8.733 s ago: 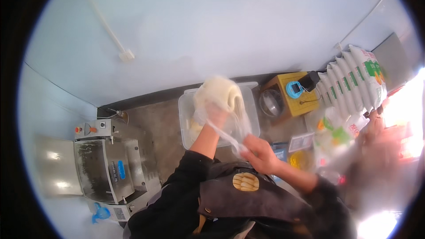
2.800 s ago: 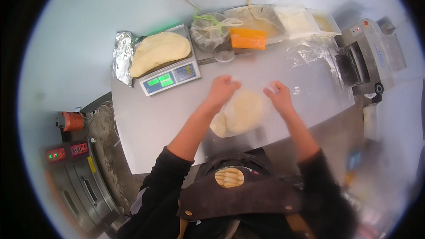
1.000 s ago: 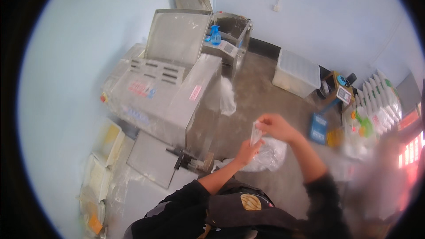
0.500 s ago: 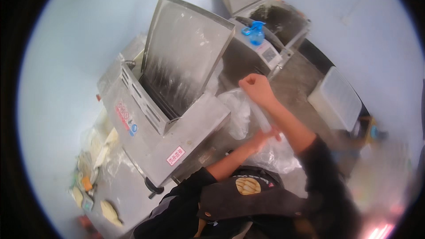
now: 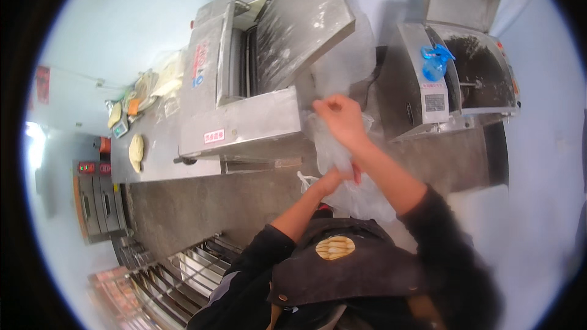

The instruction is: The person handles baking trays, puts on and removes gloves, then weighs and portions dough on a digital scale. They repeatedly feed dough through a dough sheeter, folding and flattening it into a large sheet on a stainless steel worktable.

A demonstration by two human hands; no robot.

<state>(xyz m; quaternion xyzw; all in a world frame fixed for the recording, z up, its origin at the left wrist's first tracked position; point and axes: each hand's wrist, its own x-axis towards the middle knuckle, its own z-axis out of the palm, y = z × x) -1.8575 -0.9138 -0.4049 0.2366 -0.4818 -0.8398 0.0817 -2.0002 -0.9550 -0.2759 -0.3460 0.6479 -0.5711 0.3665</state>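
Observation:
A clear plastic bag point(image 5: 367, 200) hangs in front of me, loose and crumpled at the bottom. My right hand point(image 5: 342, 121) is raised, its fingers curled closed on the top of the bag. Lower down, my left hand point(image 5: 333, 181) is closed around the gathered plastic, its fingers partly hidden by the film. Just left of my hands stands a steel roller machine point(image 5: 251, 113), its lid point(image 5: 306, 21) tilted up.
A steel mixer point(image 5: 411, 79) with a raised lid stands at the right, a blue spray bottle point(image 5: 435, 64) on top. Pale dough point(image 5: 136, 151) lies on the steel table point(image 5: 160, 162) at left. A metal rack point(image 5: 177, 281) is at lower left, an oven point(image 5: 98, 205) beyond.
My view has swung left, bringing the rack and oven into sight and shifting the machines right. Both hands keep hold of the bag; they have drawn slightly closer together.

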